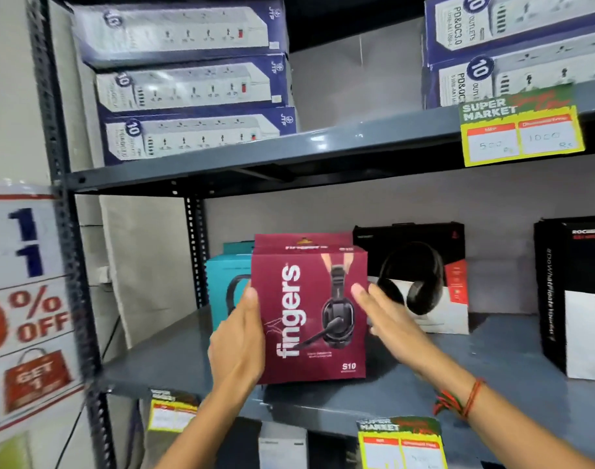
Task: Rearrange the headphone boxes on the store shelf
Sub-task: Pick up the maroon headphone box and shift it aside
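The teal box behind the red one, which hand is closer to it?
Left. The left hand grips the red box's left edge, right in front of the teal box; the right hand is on the red box's far side.

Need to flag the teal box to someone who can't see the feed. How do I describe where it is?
On the grey metal shelf under the power-strip boxes, look far left. The teal box stands behind the maroon "fingers" box between the hands. It is the only teal box; its neighbours are maroon or black.
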The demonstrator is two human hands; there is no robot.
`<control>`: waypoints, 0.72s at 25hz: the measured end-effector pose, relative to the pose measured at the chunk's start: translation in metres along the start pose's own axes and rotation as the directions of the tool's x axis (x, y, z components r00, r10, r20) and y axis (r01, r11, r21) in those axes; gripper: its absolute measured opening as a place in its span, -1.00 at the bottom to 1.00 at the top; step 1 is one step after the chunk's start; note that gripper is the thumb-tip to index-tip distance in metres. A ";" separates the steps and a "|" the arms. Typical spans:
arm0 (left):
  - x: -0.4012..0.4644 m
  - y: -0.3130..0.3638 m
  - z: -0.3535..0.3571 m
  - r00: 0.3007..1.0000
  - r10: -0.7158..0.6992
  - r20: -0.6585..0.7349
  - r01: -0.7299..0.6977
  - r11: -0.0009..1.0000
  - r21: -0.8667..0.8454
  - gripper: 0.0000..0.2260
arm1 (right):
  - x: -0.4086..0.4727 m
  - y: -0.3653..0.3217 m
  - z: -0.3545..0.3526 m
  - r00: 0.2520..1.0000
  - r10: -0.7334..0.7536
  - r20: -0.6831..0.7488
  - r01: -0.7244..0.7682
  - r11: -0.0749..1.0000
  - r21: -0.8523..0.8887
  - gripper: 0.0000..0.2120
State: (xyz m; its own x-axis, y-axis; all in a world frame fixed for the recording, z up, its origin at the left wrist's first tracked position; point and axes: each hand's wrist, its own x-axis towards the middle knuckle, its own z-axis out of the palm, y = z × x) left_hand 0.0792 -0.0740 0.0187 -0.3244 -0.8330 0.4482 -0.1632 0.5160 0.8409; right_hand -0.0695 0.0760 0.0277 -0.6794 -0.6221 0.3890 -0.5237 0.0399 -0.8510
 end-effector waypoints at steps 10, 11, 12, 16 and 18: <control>0.030 -0.056 -0.042 0.996 0.062 0.058 -0.054 0.989 -0.141 -0.25 | 0.013 -0.004 0.076 1.000 -0.002 0.002 0.002 0.999 0.048 -0.31; 0.029 -0.053 -0.042 0.994 0.111 -0.009 -0.111 0.981 -0.160 -0.27 | 0.012 -0.004 0.074 1.000 -0.004 -0.013 0.005 0.999 0.036 -0.27; 0.028 -0.048 -0.041 0.980 0.173 -0.096 -0.189 0.962 -0.196 -0.28 | 0.010 -0.006 0.071 0.999 -0.001 -0.035 0.002 0.999 0.038 -0.27; 0.015 0.007 -0.005 0.870 0.431 -0.239 -0.493 0.746 -0.448 -0.31 | -0.006 -0.016 0.014 0.964 -0.047 -0.263 0.064 0.996 0.057 -0.39; -0.001 0.047 0.018 0.850 0.492 -0.188 -0.505 0.658 -0.558 -0.35 | -0.014 -0.023 -0.026 0.926 -0.089 -0.366 0.093 0.996 -0.007 -0.40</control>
State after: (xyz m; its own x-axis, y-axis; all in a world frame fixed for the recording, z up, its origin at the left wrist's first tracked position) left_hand 0.0546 -0.0456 0.0525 -0.1812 -0.4915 0.8518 0.5766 0.6486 0.4969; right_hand -0.0615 0.1043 0.0515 -0.7708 -0.2933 0.5655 -0.5883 -0.0130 -0.8086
